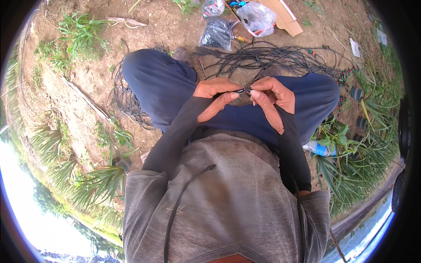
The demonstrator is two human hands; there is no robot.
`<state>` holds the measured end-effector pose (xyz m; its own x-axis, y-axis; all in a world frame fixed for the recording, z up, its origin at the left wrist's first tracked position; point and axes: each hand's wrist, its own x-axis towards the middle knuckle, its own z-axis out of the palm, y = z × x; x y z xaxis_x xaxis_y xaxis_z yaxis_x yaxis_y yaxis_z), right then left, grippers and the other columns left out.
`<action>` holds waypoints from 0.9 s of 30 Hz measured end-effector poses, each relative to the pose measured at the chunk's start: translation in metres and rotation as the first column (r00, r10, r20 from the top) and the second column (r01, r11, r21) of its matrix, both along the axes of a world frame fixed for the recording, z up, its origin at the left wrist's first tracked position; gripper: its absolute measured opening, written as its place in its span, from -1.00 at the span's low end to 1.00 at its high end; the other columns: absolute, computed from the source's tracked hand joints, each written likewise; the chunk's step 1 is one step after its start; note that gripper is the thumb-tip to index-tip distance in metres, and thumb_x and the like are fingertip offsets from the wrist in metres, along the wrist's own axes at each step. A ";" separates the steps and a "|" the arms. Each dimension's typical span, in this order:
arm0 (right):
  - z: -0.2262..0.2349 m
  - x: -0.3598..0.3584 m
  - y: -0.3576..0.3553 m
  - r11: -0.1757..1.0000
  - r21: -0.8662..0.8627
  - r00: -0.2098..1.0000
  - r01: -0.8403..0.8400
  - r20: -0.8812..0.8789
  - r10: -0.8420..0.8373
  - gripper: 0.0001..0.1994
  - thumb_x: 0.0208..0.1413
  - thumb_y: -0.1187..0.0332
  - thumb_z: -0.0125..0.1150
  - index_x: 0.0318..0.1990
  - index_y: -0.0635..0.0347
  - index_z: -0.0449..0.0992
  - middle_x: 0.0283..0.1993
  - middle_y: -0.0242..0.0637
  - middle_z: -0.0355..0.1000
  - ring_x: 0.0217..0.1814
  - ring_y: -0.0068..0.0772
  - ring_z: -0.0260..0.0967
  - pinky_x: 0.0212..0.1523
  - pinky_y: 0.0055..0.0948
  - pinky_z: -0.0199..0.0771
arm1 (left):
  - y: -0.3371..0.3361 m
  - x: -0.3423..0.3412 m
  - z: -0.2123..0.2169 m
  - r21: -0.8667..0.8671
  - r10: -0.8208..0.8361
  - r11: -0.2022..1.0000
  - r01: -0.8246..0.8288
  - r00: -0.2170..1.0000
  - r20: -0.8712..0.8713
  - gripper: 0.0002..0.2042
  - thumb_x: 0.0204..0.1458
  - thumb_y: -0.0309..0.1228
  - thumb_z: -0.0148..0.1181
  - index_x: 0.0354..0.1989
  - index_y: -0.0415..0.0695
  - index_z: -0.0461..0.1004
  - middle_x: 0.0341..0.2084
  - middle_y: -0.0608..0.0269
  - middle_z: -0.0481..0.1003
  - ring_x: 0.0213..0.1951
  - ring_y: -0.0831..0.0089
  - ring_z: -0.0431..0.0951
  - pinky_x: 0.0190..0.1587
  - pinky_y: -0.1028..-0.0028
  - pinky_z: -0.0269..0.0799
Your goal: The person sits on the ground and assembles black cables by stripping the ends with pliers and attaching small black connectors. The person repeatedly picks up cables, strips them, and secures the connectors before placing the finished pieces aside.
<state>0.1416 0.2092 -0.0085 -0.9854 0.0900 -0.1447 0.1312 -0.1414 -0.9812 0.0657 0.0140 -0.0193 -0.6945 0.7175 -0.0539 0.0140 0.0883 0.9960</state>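
Observation:
Both hands meet over my lap, above my bent legs in blue trousers (pixel 158 87). My left hand (pixel 215 95) pinches one end of a short, thin black tube (pixel 240 90) between thumb and fingers. My right hand (pixel 274 98) closes on the tube's other end with thumb and fingertips. The tube lies roughly level between the hands; whether it is one piece or two joined parts is too small to tell. Dark sleeves cover both forearms.
Beyond my legs lies a tangle of thin black tubing (pixel 267 59), with small red and green fittings (pixel 351 72) at its right. A bag of black parts (pixel 216 34), a clear bag (pixel 258 17) and cardboard (pixel 287 19) lie farther off. Plants and a plastic bottle (pixel 320 148) are at right.

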 end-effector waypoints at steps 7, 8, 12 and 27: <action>0.002 0.000 0.006 0.988 0.110 0.994 -0.105 -0.008 0.106 -0.92 0.13 0.54 0.21 -0.23 0.31 0.49 -0.33 -0.34 0.45 -0.35 -0.64 0.36 -0.32 -0.63 0.37 | -0.003 -0.001 -0.006 -0.025 -0.024 1.000 0.019 0.974 -0.227 -0.83 0.03 -0.58 0.13 -0.19 -0.26 0.54 -0.51 0.20 0.42 -0.49 0.45 0.44 -0.43 0.48 0.32; 0.003 0.000 0.008 0.983 0.136 0.992 -0.126 -0.003 0.127 -0.92 0.13 0.54 0.21 -0.23 0.31 0.49 -0.33 -0.34 0.45 -0.35 -0.64 0.36 -0.31 -0.62 0.38 | -0.004 -0.001 -0.007 -0.027 -0.035 0.999 0.030 0.972 -0.232 -0.83 0.02 -0.58 0.14 -0.20 -0.25 0.54 -0.51 0.19 0.43 -0.47 0.43 0.44 -0.42 0.47 0.32; 0.005 -0.001 0.013 0.942 0.267 0.975 -0.201 -0.035 0.218 -0.94 0.11 0.57 0.20 -0.27 0.32 0.48 -0.34 -0.32 0.45 -0.34 -0.61 0.37 -0.30 -0.59 0.39 | -0.004 0.000 -0.010 -0.020 -0.050 0.999 0.047 0.968 -0.245 -0.85 0.00 -0.60 0.15 -0.24 -0.25 0.56 -0.52 0.17 0.46 -0.46 0.40 0.46 -0.40 0.46 0.34; 0.011 0.001 0.004 0.863 0.454 0.958 -0.222 -0.062 0.279 -0.92 0.03 0.64 0.22 -0.34 0.32 0.45 -0.41 -0.24 0.42 -0.43 -0.52 0.37 -0.41 -0.57 0.37 | -0.007 0.014 -0.021 0.022 0.087 0.996 -0.088 0.853 -0.515 -0.77 -0.20 -0.68 0.28 -0.30 -0.23 0.58 -0.52 0.14 0.52 -0.51 0.32 0.53 -0.47 0.47 0.42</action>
